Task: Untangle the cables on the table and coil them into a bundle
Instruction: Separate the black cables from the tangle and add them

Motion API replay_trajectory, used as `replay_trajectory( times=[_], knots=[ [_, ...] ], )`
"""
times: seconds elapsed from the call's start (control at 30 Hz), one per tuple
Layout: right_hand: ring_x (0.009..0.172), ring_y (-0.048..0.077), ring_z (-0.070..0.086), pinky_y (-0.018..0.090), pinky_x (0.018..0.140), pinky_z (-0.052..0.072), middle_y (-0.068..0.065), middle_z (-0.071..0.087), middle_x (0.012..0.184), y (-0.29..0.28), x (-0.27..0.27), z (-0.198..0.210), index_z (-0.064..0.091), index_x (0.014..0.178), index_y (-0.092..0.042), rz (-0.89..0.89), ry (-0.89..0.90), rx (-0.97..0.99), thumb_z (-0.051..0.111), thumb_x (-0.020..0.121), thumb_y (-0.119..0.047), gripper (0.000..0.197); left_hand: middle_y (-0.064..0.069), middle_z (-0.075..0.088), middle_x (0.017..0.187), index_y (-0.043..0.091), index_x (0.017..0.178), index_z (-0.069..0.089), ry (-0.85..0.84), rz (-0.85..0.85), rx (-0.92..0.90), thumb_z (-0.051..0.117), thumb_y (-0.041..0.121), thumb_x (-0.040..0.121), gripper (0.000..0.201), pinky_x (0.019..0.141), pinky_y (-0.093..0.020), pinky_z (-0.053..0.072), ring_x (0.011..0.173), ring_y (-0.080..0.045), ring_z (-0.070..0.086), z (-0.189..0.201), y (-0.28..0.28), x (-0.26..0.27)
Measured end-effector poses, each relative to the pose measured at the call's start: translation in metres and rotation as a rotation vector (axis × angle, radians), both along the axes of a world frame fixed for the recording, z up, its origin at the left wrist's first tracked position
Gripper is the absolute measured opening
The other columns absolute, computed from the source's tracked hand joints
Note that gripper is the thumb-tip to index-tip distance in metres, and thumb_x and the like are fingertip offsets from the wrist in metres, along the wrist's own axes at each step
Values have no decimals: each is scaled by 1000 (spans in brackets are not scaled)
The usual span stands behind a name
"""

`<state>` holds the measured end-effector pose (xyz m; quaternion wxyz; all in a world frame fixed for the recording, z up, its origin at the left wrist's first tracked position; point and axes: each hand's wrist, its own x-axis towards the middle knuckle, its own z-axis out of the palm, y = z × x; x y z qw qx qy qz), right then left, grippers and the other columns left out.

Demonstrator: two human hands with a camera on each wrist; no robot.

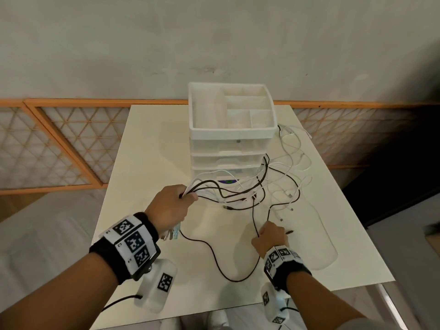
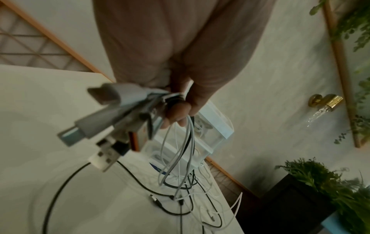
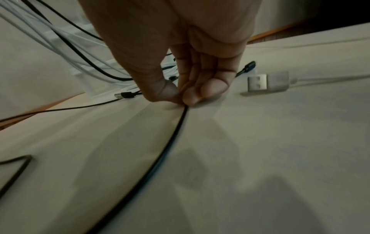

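left hand [image 1: 170,208] at frame centre-left, raised off the worktop [image 1: 147,163], grip clenched round a bunch of cables [image 1: 228,194] – white and black strands fan right from the fist toward the drawer unit [image 1: 231,139] at upper centre. left wrist view adds what the head view mostly hides: several usb plugs [image 2: 104,120] stick out of the fist's near side, strands hanging in loops below the fingers [image 2: 178,110]. right hand [image 1: 271,236] lower right, down on the worktop, grip pinching one black cable [image 1: 214,265] – right wrist view shows thumb and fingertips [image 3: 192,96] closed on it at the surface, with a loose white usb plug [image 3: 268,81] lying just right of the fingers. that cable loops across the lower centre back toward the left hand. remaining tangle of white cables [image 1: 292,163] lies right of the drawer unit.
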<state>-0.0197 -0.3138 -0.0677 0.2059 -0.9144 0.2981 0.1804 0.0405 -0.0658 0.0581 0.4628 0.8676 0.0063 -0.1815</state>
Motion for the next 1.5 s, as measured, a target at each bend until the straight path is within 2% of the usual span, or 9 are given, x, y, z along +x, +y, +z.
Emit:
replay_trajectory(
  times=[0.13, 0.4, 0.67, 0.87, 1.0, 1.17, 1.3, 1.4, 1.5],
  knots=[
    [72, 17, 58, 22, 64, 46, 0, 68, 82, 6, -2, 9, 68, 82, -17, 19, -104, 94, 66, 79, -29, 13, -9, 51, 61, 7, 74, 48, 31, 76, -108, 55, 23, 98, 30, 62, -33, 43, 55, -22, 48, 0, -9, -5],
    [60, 11, 60, 17, 59, 46, -4, 66, 63, -1, 10, 123, 70, 85, -24, 159, -794, 336, 58, 95, -22, 15, -13, 68, 74, 4, 89, 53, 110, 201, -370, 46, 21, 104, 24, 66, -39, 55, 70, -29, 69, 16, -18, -3],
    [53, 7, 49, 10, 55, 35, -11, 60, 58, -1, -3, 178, 76, 87, -16, 527, -781, 527, 65, 93, -13, 13, -17, 66, 84, 2, 97, 56, 43, 263, -437, 44, 10, 102, 16, 76, -42, 60, 75, -29, 67, 31, -34, 2],
    [60, 30, 53, 28, 55, 42, 13, 66, 67, -6, -7, 188, 74, 80, -15, 482, -835, 726, 61, 87, -18, 15, -18, 67, 83, 8, 91, 54, 85, 392, -401, 38, 3, 99, 18, 71, -40, 55, 71, -31, 66, 22, -28, 5],
    [45, 5, 43, 12, 49, 33, 1, 58, 53, -10, -3, 177, 70, 67, -6, 495, -720, 637, 59, 82, -8, 19, -17, 70, 86, 9, 90, 55, 51, 425, -372, 45, 16, 104, 19, 74, -39, 56, 72, -27, 68, 19, -18, 9],
    [49, 7, 51, 15, 50, 37, -7, 63, 53, -2, 10, 165, 72, 68, -7, 514, -611, 535, 61, 86, -7, 21, -15, 75, 96, 8, 94, 57, 21, 104, -323, 48, 19, 103, 18, 88, -41, 56, 89, -27, 72, 28, -28, -4],
    [57, 8, 54, 21, 58, 44, -7, 64, 59, 16, 20, 165, 73, 75, -12, 580, -678, 443, 61, 88, -12, 17, -12, 74, 90, 12, 94, 52, -20, -142, -203, 41, 25, 106, 20, 50, -12, 47, 51, 1, 64, 36, -49, -20],
    [51, 5, 51, 21, 57, 42, -20, 53, 47, 21, 28, 168, 71, 76, -15, 521, -752, 423, 61, 88, -13, 16, -8, 61, 68, 12, 90, 46, 12, -134, -262, 39, 26, 106, 23, 59, -22, 48, 67, -17, 71, 29, -51, -23],
    [50, 6, 50, 16, 56, 37, -24, 53, 49, 23, 31, 172, 69, 72, -21, 515, -804, 392, 63, 88, -13, 19, -1, 47, 62, 9, 87, 44, 66, -104, -330, 40, 27, 106, 26, 60, -27, 47, 59, -21, 61, 25, -44, -20]
  ],
)
